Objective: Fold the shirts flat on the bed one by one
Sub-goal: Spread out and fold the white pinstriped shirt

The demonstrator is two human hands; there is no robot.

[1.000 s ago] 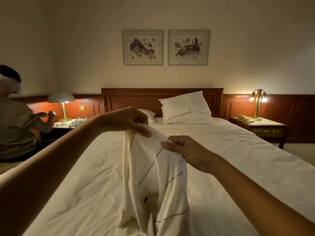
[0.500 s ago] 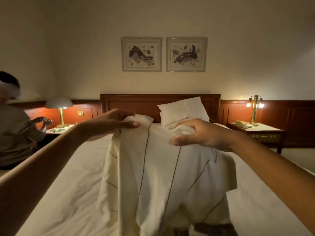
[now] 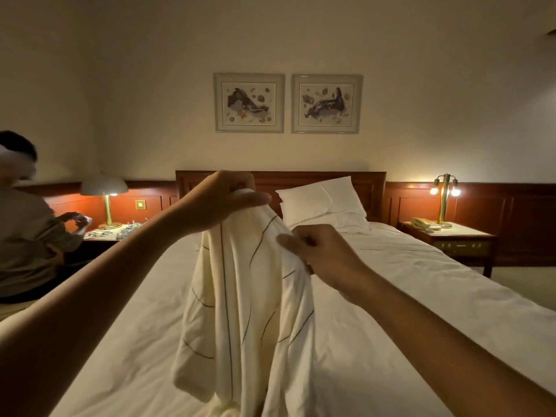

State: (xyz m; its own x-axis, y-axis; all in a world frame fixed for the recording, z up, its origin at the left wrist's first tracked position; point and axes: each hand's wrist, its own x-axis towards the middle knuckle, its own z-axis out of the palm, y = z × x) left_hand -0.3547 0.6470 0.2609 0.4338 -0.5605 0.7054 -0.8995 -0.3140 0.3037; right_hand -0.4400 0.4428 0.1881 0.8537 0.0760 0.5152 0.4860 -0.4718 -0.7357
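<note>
shirt point(image 3: 249, 299) hangs above the bed point(image 3: 406, 311), left hand point(image 3: 222, 200) and right hand point(image 3: 319, 251) each pinching its top edge. likely still sorting it out; next, spread it flat.

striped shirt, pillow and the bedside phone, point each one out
striped shirt point(image 3: 237, 296): head view, middle of the hanging cloth.
pillow point(image 3: 319, 200): head view, centre of its white front face.
bedside phone point(image 3: 420, 224): head view, on its pale body, on the right nightstand.
</note>
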